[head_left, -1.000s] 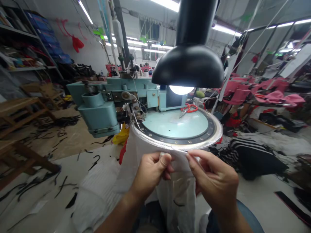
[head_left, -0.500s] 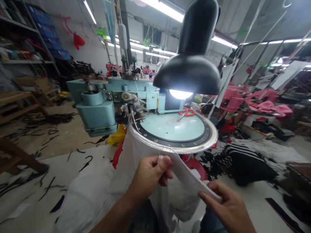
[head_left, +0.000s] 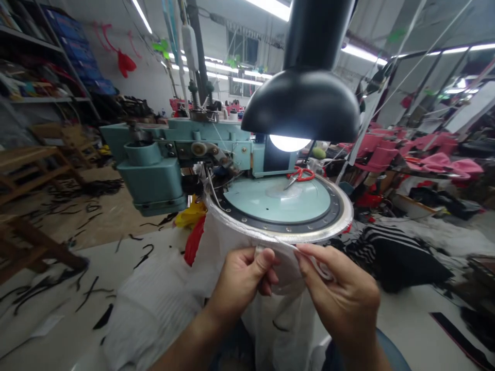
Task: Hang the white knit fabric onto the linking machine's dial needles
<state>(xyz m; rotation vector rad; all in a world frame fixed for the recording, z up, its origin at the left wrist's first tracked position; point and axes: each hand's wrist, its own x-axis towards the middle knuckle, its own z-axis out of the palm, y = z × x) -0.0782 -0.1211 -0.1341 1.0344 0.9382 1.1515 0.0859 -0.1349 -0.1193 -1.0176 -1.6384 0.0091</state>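
Observation:
White fabric (head_left: pixel 216 242) hangs from the front and left rim of a round dial (head_left: pixel 278 201) on a light-green machine (head_left: pixel 152 178). Just below the front rim, my left hand (head_left: pixel 249 273) pinches the fabric between thumb and fingers. To its right, my right hand (head_left: pixel 336 288) pinches the fabric's upper edge close under the toothed metal rim. Part of the cloth is curled under the right fingers. Red-handled scissors (head_left: pixel 303 175) lie on top of the dial.
A black lamp (head_left: pixel 301 105) hangs low over the dial, lit. Wooden stools (head_left: pixel 34 159) stand left, with dark scraps on the floor. A black-and-white striped cloth pile (head_left: pixel 394 257) lies right. Pink machines (head_left: pixel 375 149) stand behind it.
My right hand has moved up and left, from the lower right to the rim beside my left hand. The fabric strip stretched between the hands is now short. The view has shifted slightly.

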